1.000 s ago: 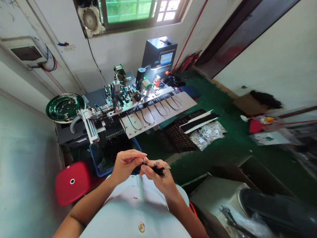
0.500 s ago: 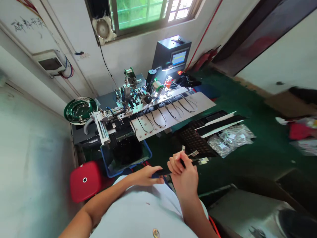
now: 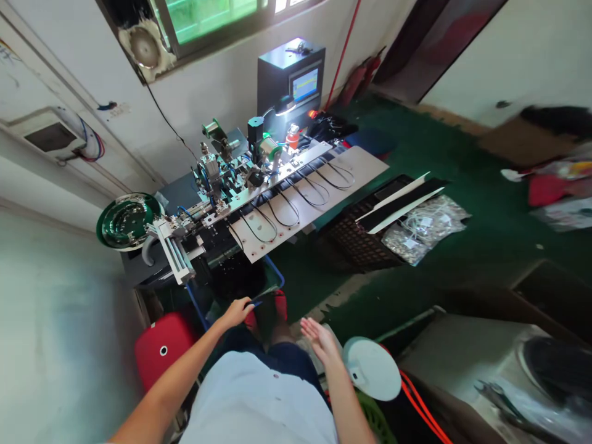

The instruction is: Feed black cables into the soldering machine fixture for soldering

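My left hand (image 3: 237, 311) is closed in a pinch on a thin black cable (image 3: 256, 301) just above the rim of the blue bin (image 3: 275, 275) under the machine. Beside my knee, my right hand (image 3: 319, 336) is open and holds nothing, its fingers stretched out and a little blurred. Both hands are low, in front of my dark trousers and light shirt. Several black cable loops (image 3: 296, 200) lie on the machine's grey plate (image 3: 365, 165) further away.
The cable machine (image 3: 222, 179) has a green bowl feeder (image 3: 124, 221) at its left and a black control box with a screen (image 3: 291, 77) behind. A red stool (image 3: 161, 348) stands left. A black crate (image 3: 361, 243), a bag of white parts (image 3: 425, 225) and a white round lid (image 3: 372, 368) are right.
The hands have parted and dropped. The right hand let go of the cable bundle and opened; the left hand moved toward the blue bin with a cable. The view tilted.
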The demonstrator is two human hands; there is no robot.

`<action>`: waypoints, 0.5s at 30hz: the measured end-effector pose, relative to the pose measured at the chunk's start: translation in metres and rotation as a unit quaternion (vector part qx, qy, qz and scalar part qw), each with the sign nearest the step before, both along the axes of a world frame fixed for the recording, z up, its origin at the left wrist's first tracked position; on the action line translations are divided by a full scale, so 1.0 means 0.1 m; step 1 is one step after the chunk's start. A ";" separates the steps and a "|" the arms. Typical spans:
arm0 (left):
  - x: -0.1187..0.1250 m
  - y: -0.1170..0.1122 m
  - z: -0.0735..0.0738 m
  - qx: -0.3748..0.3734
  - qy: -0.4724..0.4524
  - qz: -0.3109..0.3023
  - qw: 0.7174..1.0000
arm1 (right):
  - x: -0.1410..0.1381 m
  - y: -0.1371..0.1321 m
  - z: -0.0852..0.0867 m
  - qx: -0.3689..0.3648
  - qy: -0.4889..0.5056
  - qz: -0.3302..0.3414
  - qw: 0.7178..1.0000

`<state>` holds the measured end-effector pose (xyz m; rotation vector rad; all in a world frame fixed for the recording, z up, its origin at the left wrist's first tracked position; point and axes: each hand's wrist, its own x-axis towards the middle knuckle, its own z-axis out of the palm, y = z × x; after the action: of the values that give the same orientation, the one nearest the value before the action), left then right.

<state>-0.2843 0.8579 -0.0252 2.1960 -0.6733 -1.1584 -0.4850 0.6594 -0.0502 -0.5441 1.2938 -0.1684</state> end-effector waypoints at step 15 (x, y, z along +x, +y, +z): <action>0.86 -0.52 -1.03 0.205 0.014 0.159 0.966 | -1.57 0.54 -0.98 0.071 0.116 -0.018 0.991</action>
<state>-0.1984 0.8056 -0.1284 2.5004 -0.0567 -1.2335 -0.6420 0.7136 -0.1480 -0.4272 1.5303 -0.0427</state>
